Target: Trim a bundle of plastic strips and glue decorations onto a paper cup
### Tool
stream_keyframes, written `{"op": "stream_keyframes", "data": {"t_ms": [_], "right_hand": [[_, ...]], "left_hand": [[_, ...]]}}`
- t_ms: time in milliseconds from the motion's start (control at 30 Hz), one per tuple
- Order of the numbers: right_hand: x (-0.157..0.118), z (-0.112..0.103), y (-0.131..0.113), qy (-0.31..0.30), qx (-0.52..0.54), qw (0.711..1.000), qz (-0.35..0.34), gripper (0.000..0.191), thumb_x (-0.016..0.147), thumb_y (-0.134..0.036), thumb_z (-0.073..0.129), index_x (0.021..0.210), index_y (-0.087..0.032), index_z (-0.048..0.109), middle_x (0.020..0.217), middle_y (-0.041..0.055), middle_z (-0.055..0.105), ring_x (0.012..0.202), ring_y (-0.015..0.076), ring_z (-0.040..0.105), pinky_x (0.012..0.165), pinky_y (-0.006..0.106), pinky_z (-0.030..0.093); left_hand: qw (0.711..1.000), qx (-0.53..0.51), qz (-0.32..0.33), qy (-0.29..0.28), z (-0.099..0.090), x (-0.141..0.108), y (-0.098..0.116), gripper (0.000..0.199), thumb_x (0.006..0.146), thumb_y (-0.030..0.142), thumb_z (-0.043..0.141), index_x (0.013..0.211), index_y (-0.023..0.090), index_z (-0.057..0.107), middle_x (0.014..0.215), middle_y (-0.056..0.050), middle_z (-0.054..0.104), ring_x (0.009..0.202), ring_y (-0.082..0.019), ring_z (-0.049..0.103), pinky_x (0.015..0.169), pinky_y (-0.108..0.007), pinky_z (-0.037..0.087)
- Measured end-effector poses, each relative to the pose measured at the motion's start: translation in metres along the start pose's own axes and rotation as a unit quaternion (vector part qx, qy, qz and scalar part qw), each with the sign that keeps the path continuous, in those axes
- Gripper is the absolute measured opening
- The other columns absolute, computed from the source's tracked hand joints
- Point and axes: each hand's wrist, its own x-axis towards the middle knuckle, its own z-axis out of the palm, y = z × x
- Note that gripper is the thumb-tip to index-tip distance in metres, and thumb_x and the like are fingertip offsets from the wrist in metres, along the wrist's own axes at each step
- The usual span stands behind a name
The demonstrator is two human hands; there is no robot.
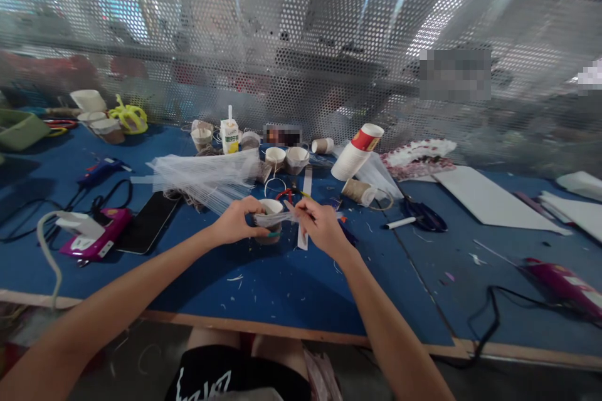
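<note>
My left hand [241,221] grips a small paper cup [271,205] from its left side, thumb in front and fingers at the rim. Around the cup's upper part runs a sheer whitish ribbon [275,219]. It stretches to the right into my right hand [317,223], whose fingers are closed on its end. A white flat strip [303,241] lies on the table under my right hand. Just behind the cup are red-handled scissors [283,193], partly covered. To the left lies a pile of sheer white ribbon strips [202,175], with brown twine beneath it.
Several twine-wrapped cups [297,158] stand behind my hands, near a drink carton [230,136]. Stacked paper cups [355,153] lean at the right, beside dark-handled scissors [426,216] and a white marker [399,223]. A phone [149,222] and purple power strip [101,235] lie left. Perforated metal [301,44] closes the back.
</note>
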Motion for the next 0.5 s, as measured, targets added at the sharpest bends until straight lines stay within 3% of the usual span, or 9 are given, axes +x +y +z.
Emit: {"op": "stream_keyframes", "data": {"t_ms": [133, 333, 400, 500], "right_hand": [[-0.003, -0.002, -0.003, -0.054, 0.068, 0.995, 0.047, 0.027, 0.090, -0.040, 0.043, 0.073, -0.019, 0.049, 0.044, -0.0049, 0.049, 0.036, 0.0100, 0.046, 0.043, 0.022, 0.035], [0.003, -0.008, 0.001, -0.003, -0.146, 0.988, -0.049, 0.026, 0.090, -0.029, 0.045, 0.066, -0.018, 0.050, 0.066, 0.0041, 0.053, 0.068, 0.0164, 0.051, 0.057, 0.025, 0.036], [0.003, -0.010, 0.001, -0.024, -0.151, 0.987, -0.050, 0.026, 0.090, -0.027, 0.043, 0.067, -0.018, 0.051, 0.066, 0.0037, 0.051, 0.068, 0.0158, 0.050, 0.058, 0.025, 0.036], [0.001, -0.011, 0.001, -0.046, -0.128, 0.990, -0.041, 0.027, 0.089, -0.028, 0.045, 0.065, -0.018, 0.050, 0.064, 0.0020, 0.049, 0.064, 0.0143, 0.049, 0.059, 0.025, 0.036]], "left_hand": [[1.000, -0.012, -0.006, -0.008, -0.003, 0.000, -0.002, 0.034, 0.060, 0.041, 0.074, 0.078, 0.015, 0.059, 0.084, -0.005, 0.059, 0.082, -0.020, 0.055, 0.072, -0.032, 0.042], [0.997, -0.063, 0.039, -0.020, -0.007, 0.001, 0.000, 0.040, 0.088, 0.046, 0.036, 0.073, 0.015, 0.058, 0.073, -0.005, 0.058, 0.076, -0.018, 0.051, 0.072, -0.031, 0.040], [0.997, -0.060, 0.036, -0.026, -0.008, 0.001, -0.001, 0.041, 0.087, 0.049, 0.038, 0.073, 0.016, 0.058, 0.076, -0.005, 0.058, 0.076, -0.018, 0.051, 0.074, -0.032, 0.041], [0.998, -0.031, 0.046, -0.022, -0.005, 0.000, -0.005, 0.039, 0.074, 0.054, 0.058, 0.079, 0.016, 0.059, 0.091, -0.008, 0.057, 0.090, -0.022, 0.051, 0.083, -0.038, 0.041]]}}
